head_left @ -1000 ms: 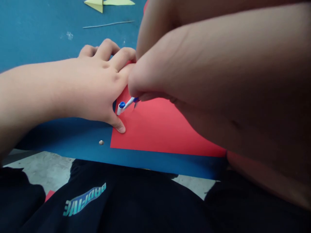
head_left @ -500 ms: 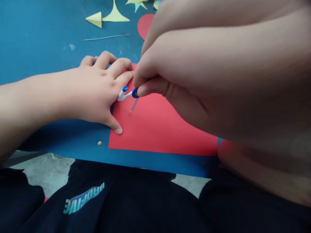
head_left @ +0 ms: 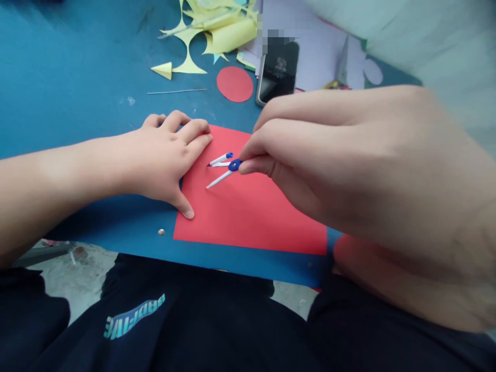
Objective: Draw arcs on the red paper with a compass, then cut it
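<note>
A sheet of red paper [head_left: 248,217] lies near the front edge of the blue table. My left hand [head_left: 166,155] rests flat on its left side, fingers spread and thumb on the paper's lower left. Between thumb and fingertips, my right hand [head_left: 310,155] pinches the top of a drawing compass [head_left: 234,165], white with a blue hinge. The compass leans over toward the right. Its point leg reaches down to the red paper, and the other leg carries a small white pen with a blue end, close to the left fingers.
Beyond the paper lie a red paper circle [head_left: 234,84], a thin stick [head_left: 177,91], a small yellow cone [head_left: 163,70] and yellow paper scraps [head_left: 232,36]. A phone [head_left: 279,70] rests beside lilac sheets [head_left: 318,51]. A rivet [head_left: 161,232] sits near the table's front edge.
My right hand has swung the compass over to the right, and the pen leg has moved right, away from the left hand. The left hand stays on the paper. The view now takes in more of the table's far side.
</note>
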`<state>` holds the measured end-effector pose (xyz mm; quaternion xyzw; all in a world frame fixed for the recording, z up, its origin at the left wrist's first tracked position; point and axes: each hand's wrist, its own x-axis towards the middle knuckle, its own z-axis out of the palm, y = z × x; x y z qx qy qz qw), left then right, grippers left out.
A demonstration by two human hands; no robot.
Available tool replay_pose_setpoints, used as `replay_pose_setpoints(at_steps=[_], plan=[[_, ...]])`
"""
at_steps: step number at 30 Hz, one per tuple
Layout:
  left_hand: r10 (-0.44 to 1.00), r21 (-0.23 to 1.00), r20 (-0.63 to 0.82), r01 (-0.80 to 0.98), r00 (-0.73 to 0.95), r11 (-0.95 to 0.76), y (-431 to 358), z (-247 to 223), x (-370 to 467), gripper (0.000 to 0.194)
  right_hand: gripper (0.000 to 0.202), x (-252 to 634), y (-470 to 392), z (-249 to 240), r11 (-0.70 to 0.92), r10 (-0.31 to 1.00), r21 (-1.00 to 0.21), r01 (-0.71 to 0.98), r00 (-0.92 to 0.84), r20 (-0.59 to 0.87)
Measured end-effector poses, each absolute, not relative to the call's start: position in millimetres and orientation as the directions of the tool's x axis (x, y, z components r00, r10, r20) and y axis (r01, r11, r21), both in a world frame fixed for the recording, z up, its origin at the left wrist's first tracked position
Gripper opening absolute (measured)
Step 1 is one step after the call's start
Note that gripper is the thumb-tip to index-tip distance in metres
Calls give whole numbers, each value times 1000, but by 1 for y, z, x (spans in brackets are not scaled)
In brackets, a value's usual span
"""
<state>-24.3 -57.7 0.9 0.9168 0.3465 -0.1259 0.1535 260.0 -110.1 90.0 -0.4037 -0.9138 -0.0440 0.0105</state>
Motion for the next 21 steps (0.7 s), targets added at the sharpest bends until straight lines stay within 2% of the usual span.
replay_pose_setpoints(at_steps=[5,11,16,21], plan=[[623,169,-324,691,712,-702,-56,-5,-21,151,50,266,-119,92,720,682,122,683,-729,56],[635,238,-354,723,686,-649,-56,-2,-16,150,42,263,-133,89,815,546,144,561,-827,135],[616,181,-383,710,689,-681,-59,7,-15,151,39,257,-138,90,815,559,138,563,-826,71],[616,182,-353,697,705,-694,-60,7,-16,149,38,246,-144,90,789,585,148,597,-802,119]])
